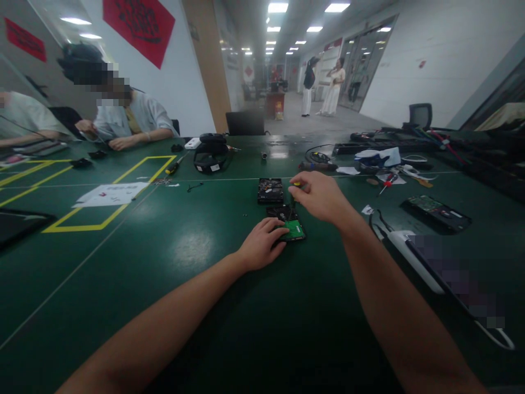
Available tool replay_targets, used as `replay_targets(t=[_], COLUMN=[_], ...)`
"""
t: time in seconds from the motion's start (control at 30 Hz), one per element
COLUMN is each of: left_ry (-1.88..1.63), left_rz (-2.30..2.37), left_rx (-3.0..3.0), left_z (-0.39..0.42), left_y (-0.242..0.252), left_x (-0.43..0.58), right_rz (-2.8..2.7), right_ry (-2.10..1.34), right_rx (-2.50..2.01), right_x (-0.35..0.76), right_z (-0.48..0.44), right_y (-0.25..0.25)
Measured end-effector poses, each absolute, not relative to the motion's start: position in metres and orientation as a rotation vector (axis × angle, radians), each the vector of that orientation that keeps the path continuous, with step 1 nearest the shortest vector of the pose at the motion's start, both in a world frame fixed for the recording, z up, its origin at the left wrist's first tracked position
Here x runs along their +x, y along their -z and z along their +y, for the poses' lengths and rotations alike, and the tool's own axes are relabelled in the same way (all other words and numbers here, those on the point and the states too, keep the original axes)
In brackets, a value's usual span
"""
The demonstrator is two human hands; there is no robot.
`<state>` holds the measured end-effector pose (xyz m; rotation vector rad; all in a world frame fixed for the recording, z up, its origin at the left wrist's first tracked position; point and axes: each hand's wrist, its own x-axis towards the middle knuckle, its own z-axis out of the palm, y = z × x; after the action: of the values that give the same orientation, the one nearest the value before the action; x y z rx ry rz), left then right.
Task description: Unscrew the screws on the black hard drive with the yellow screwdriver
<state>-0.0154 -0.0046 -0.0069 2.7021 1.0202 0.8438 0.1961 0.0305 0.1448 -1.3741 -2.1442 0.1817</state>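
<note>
On the green table in front of me lies a hard drive (295, 231) with a green circuit board and a black metal part facing up. My left hand (262, 243) holds its left side, with fingers across the board and the thumb at the near edge. In the closed fingers of my right hand (322, 197) is a screwdriver (297, 184) with some yellow on its handle. It stands nearly upright over the drive's right side; whether its tip touches a screw cannot be made out. Just beyond sits a second hard drive (270, 190), apart from my hands.
To the right lie another drive (437, 213), a red-handled screwdriver (388, 183) and a long white-edged device (435, 268). A black headset (211, 154), a yellow screwdriver (174, 165) and a paper sheet (110, 195) lie left. A person (131, 112) sits across the table.
</note>
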Motion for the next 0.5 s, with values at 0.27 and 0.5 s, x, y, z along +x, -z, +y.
replay_targets(t=[0.27,0.5], left_ry=[-0.835,-0.849], left_rz=[1.021,1.015], left_rx=[2.699,2.696], left_z=[-0.0045,-0.0049], left_y=[0.0066,0.0057], left_x=[-0.015,-0.0152], right_rz=[-2.194,-2.118], right_ry=[-0.259,-0.226], right_rx=[-1.27,-1.361], right_x=[0.1987,0.1982], right_z=[0.0264,0.0265], right_y=[-0.147,-0.1484])
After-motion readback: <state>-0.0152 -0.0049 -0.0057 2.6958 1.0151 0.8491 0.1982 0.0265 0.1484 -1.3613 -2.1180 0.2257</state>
